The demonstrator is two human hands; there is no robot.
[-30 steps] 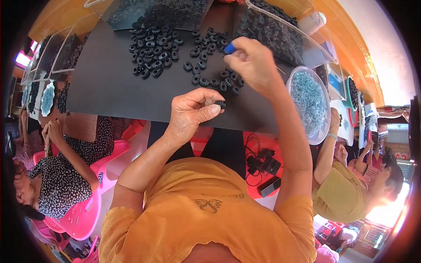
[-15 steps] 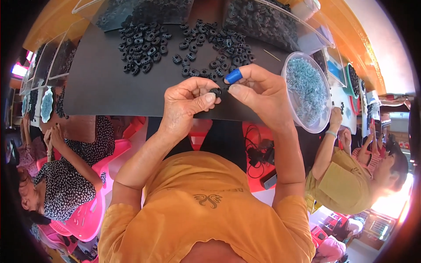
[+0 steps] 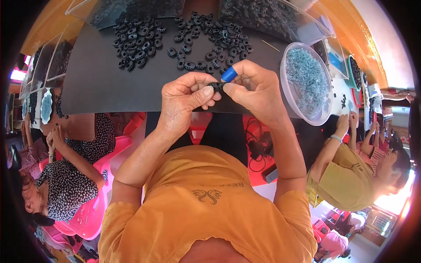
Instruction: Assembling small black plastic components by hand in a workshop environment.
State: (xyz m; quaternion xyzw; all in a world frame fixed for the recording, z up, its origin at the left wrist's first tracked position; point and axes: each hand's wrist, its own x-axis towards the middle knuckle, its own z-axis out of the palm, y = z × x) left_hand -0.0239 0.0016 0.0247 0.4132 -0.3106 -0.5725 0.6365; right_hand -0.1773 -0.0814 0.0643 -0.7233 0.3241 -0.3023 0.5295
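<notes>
- Hands meet just above the near edge of the counter [image 3: 101, 83], which is covered by a dark mat.
- Left hand [image 3: 186, 98] pinches a small black ring part [image 3: 215, 86] between thumb and fingertips, its grip narrow and closed on the piece.
- Right hand [image 3: 254, 90] presses against the same part from the other side, its grip tight around a blue-capped tool [image 3: 229, 73] whose tip touches the ring.
- Loose black ring parts [image 3: 140, 41] lie scattered over the far middle of the counter.
- Round clear tub of pale blue springs [image 3: 307, 81] sits near the right edge.
- Clear trays of dark pieces [image 3: 267, 15] line the far edge.
- Other people sit to either side.
</notes>
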